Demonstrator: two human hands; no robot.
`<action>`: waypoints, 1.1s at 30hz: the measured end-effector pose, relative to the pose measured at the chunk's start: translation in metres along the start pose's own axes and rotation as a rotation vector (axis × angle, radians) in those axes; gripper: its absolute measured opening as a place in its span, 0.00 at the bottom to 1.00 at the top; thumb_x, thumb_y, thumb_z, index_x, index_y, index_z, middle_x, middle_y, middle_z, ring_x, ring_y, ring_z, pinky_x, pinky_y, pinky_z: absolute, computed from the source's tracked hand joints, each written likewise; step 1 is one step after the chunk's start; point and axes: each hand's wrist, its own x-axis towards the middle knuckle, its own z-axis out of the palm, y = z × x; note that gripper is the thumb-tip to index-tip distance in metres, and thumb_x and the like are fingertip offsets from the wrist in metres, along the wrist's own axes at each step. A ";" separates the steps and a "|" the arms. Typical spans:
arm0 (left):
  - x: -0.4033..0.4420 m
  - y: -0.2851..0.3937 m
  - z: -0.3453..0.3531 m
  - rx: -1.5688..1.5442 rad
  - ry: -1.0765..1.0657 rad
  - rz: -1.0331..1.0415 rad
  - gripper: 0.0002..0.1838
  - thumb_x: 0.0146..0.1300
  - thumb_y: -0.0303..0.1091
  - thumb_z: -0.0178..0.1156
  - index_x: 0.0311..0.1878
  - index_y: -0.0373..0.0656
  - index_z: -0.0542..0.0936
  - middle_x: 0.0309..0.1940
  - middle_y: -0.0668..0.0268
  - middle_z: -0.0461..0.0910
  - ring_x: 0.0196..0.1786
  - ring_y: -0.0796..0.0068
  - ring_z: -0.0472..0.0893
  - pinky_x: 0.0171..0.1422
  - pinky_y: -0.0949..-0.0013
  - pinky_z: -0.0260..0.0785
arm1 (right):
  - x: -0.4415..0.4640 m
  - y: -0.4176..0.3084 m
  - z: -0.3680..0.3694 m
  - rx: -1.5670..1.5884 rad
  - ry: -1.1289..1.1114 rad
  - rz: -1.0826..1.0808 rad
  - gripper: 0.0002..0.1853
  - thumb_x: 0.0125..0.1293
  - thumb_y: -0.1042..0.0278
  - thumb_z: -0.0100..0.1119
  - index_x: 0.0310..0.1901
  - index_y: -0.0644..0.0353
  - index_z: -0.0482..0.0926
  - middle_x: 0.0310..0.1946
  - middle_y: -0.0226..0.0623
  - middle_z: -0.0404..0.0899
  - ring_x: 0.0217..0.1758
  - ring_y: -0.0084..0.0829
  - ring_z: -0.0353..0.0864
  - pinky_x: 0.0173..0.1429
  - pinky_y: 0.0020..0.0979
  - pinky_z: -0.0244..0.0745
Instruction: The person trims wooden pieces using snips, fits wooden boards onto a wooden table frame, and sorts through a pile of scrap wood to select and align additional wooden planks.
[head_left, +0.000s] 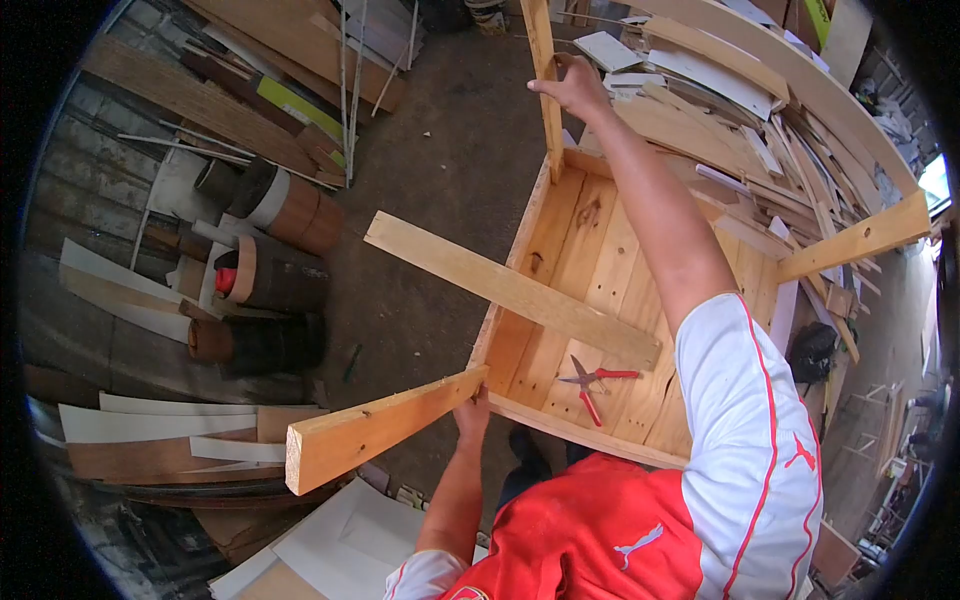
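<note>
An upside-down wooden table (610,255) stands before me, its plank underside framed by side rails and its legs pointing up. My right hand (575,88) is closed around the upper part of the far leg (550,115). Close to me, my left hand (472,412) grips the near-left leg (385,420) at its base by the frame corner; its fingers are partly hidden behind the wood. A loose board (500,280) lies slantwise over the frame's left rail, one end jutting out. Red-handled pruning shears (597,380) rest spread on the planks inside the frame.
Another leg (855,237) rises at the table's right corner. Offcuts and boards (700,85) are heaped behind the table. Rolls of sheet material (270,270) lie on the left, with long boards (180,95) beyond them. White panels (340,540) lie at lower left on the dark floor (410,165).
</note>
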 end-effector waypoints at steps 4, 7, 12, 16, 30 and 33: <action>-0.003 0.020 -0.004 -0.030 -0.042 -0.079 0.17 0.69 0.24 0.65 0.59 0.30 0.78 0.53 0.53 0.83 0.58 0.60 0.82 0.66 0.60 0.72 | -0.024 0.036 -0.005 0.036 0.129 -0.072 0.46 0.49 0.36 0.77 0.68 0.53 0.76 0.61 0.49 0.79 0.68 0.49 0.75 0.71 0.46 0.71; 0.002 -0.004 0.000 -0.049 -0.053 -0.126 0.19 0.69 0.24 0.64 0.61 0.29 0.76 0.55 0.54 0.81 0.59 0.62 0.81 0.65 0.63 0.72 | -0.072 0.092 -0.031 0.022 0.164 0.051 0.44 0.53 0.38 0.77 0.67 0.54 0.76 0.61 0.51 0.78 0.67 0.49 0.76 0.70 0.46 0.71; -0.021 0.014 0.011 -0.206 0.165 -0.170 0.24 0.71 0.29 0.65 0.66 0.32 0.71 0.62 0.54 0.76 0.63 0.64 0.76 0.68 0.64 0.70 | -0.198 0.204 -0.117 -0.054 0.334 0.347 0.37 0.57 0.45 0.75 0.64 0.56 0.77 0.59 0.49 0.79 0.65 0.49 0.76 0.68 0.46 0.72; -0.014 -0.019 -0.001 -0.306 0.087 -0.185 0.25 0.69 0.28 0.68 0.66 0.34 0.71 0.59 0.58 0.77 0.61 0.66 0.76 0.65 0.66 0.72 | -0.283 0.269 -0.203 -0.125 0.624 0.467 0.28 0.58 0.52 0.75 0.55 0.59 0.80 0.50 0.48 0.83 0.59 0.50 0.80 0.63 0.45 0.74; -0.018 -0.014 0.009 -0.433 -0.096 -0.700 0.41 0.70 0.53 0.66 0.76 0.48 0.57 0.65 0.58 0.73 0.61 0.55 0.78 0.59 0.48 0.78 | -0.364 0.335 -0.343 -0.236 1.019 0.666 0.21 0.60 0.58 0.75 0.48 0.62 0.81 0.37 0.45 0.85 0.40 0.45 0.87 0.46 0.43 0.79; -0.018 -0.001 0.011 -0.425 -0.134 -0.735 0.36 0.72 0.54 0.62 0.76 0.59 0.57 0.65 0.62 0.72 0.60 0.54 0.79 0.55 0.44 0.79 | -0.359 0.331 -0.343 -0.237 0.992 0.656 0.16 0.62 0.58 0.73 0.42 0.63 0.83 0.33 0.47 0.85 0.38 0.48 0.86 0.44 0.44 0.79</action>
